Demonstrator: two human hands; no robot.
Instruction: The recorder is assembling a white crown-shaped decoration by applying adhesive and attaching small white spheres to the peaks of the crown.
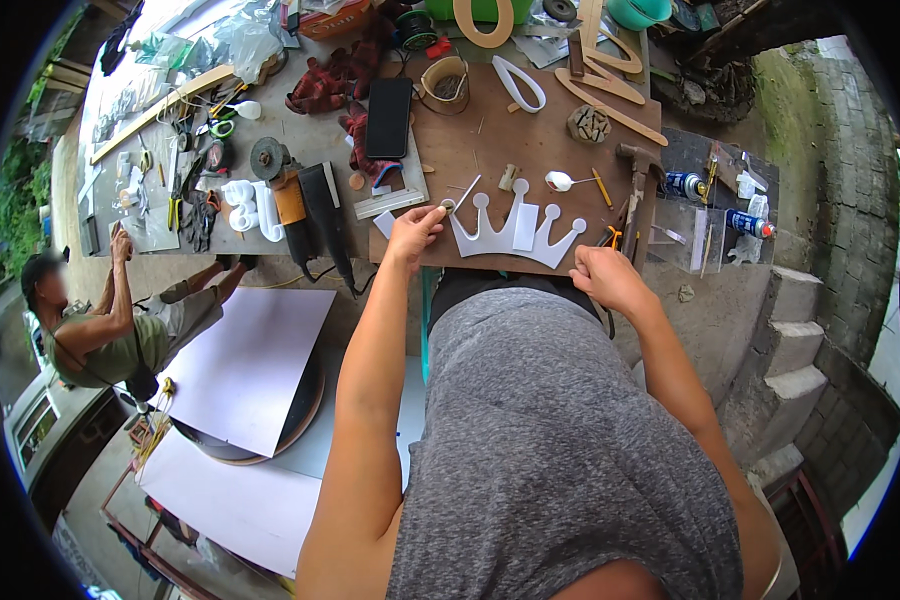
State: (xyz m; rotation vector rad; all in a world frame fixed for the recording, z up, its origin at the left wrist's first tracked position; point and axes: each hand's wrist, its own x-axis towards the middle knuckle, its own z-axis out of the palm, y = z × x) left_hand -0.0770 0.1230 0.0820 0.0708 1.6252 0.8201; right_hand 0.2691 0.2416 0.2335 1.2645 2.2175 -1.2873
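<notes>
A white crown-shaped cutout (492,240) lies along the front edge of the brown board (530,130), with a narrow white rectangle (525,227) on it. My left hand (418,232) pinches the crown's leftmost round tip, beside a thin white strip (467,190). My right hand (602,268) is curled just right of the crown; whatever is inside its fingers is hidden. An orange and black hand tool (612,235) is just behind it. Above the crown lie a small white bottle with a thin nozzle (559,181) and a yellow pencil (601,187).
A hammer (638,170), spray cans (686,185) and a phone (388,118) surround the work, with power tools (319,210) on the left. A person (110,330) at far left holds something small. Large white sheets (242,350) lie lower left; concrete steps (785,330) are at right.
</notes>
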